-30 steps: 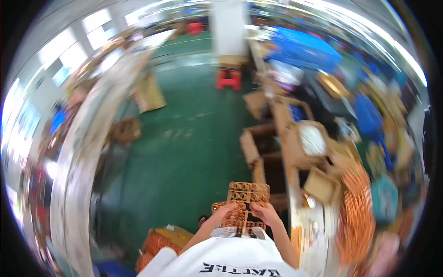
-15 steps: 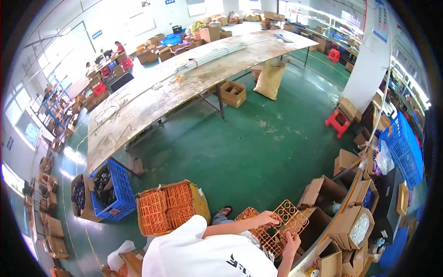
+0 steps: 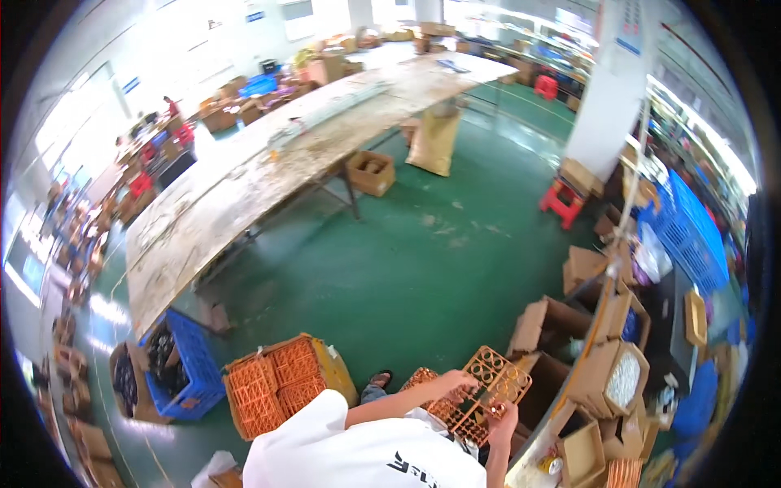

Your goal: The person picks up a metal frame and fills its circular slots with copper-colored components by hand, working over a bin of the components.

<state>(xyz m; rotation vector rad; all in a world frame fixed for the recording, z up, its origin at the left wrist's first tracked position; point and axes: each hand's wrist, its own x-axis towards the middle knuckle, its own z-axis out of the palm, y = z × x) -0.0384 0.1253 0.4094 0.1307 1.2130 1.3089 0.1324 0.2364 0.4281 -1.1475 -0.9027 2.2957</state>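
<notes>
An orange plastic lattice frame (image 3: 511,381) with rows of round rings is held up in front of me at the lower right. At its left edge, the fingers of my left hand (image 3: 460,382) are closed on it. My right hand (image 3: 502,413) grips its lower edge, with small orange bits showing at the fingertips. Just below and left of my hands are more orange lattice pieces (image 3: 468,429), partly hidden by my left forearm. To my left stands a carton (image 3: 332,370) packed with stacked orange lattice pieces (image 3: 293,366).
A long worktable (image 3: 268,175) crosses the room ahead. A blue crate (image 3: 191,358) with dark items stands by its near left end. Open cartons (image 3: 547,327) line my right side beside a bench edge (image 3: 590,325). Farther off are a red stool (image 3: 562,202) and a tan sack (image 3: 434,142).
The whole view has shifted, with the room's things sliding left. My left hand has moved slightly down along the lattice frame's edge; both hands stay at the frame.
</notes>
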